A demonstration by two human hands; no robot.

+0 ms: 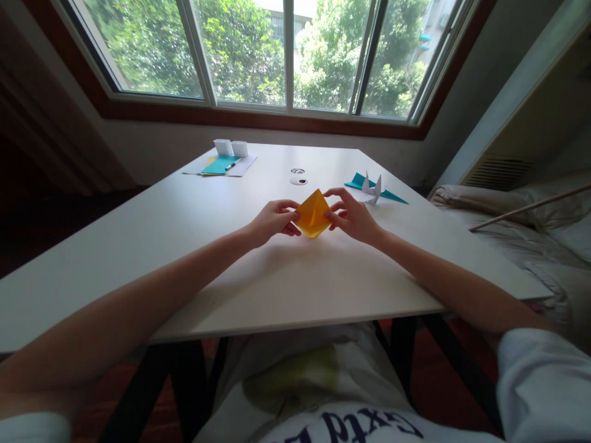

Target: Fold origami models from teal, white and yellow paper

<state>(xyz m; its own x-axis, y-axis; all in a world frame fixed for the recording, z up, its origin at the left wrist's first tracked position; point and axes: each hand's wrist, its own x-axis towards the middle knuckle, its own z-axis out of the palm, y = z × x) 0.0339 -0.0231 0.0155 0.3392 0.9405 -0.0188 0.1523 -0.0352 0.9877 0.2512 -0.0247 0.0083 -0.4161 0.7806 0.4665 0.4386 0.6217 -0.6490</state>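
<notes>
A folded piece of orange-yellow origami paper (314, 214), diamond-shaped with a crease down its middle, is held up just over the white table. My left hand (274, 221) pinches its left corner between thumb and fingers. On the other side, my right hand (349, 215) grips the right corner, its thumb on the near face and its index finger by the upper right edge. The paper's far side is hidden from me.
Behind my right hand stand a white paper crane (372, 189) and a blue paper plane (391, 195). At the far left lie blue paper (220, 164), white sheets, a pen (232, 165) and two small white boxes (231, 147). A round table insert (298, 181) sits mid-table.
</notes>
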